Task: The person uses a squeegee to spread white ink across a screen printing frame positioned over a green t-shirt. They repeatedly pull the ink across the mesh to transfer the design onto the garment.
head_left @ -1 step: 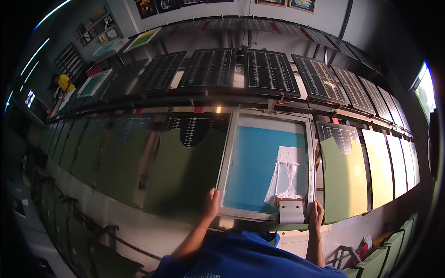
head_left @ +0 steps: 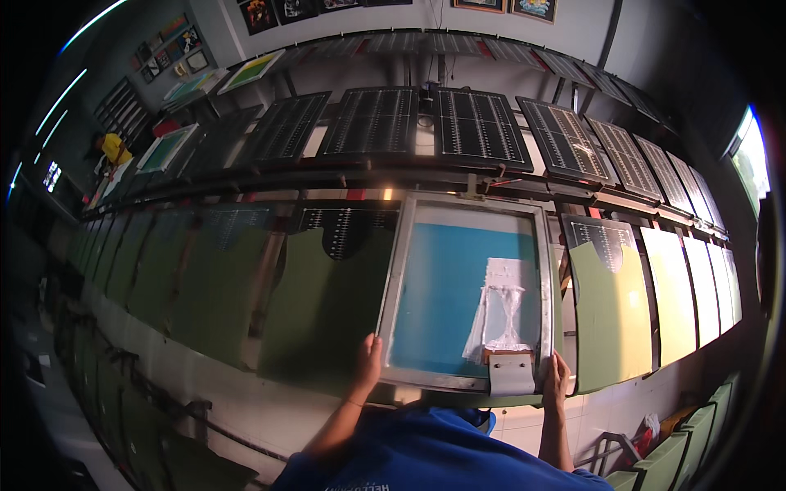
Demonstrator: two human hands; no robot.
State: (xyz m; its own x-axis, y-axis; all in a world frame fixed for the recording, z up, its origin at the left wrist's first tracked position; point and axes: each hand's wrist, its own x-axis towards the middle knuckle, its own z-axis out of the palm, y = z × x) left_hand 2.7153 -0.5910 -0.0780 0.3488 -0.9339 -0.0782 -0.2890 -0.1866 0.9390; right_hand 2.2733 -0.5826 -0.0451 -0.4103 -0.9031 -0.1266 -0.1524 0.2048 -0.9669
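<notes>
A screen-printing frame (head_left: pixel 542 278) with metal bars and a blue-coated mesh (head_left: pixel 442 303) is between my hands. My left hand (head_left: pixel 369 364) is closed on its left bar near the front corner. On the opposite bar, my right hand (head_left: pixel 557 378) grips at about the same height. White ink (head_left: pixel 509 327) is smeared over the right part of the mesh. A squeegee (head_left: pixel 512 378) with a grey metal handle rests inside the frame at its front right. What lies directly beneath the mesh is mostly hidden.
Green fabric pieces (head_left: pixel 327 311) lie on black boards left of the frame, and another green piece (head_left: pixel 610 303) lies right of it. A metal rail (head_left: pixel 360 186) runs behind. More black boards (head_left: pixel 368 123) stand beyond. A person in yellow (head_left: pixel 113 149) is far left.
The screen-printing frame has shifted very slightly to the left, with both hands and the squeegee moving along with it. My grip looks the same.
</notes>
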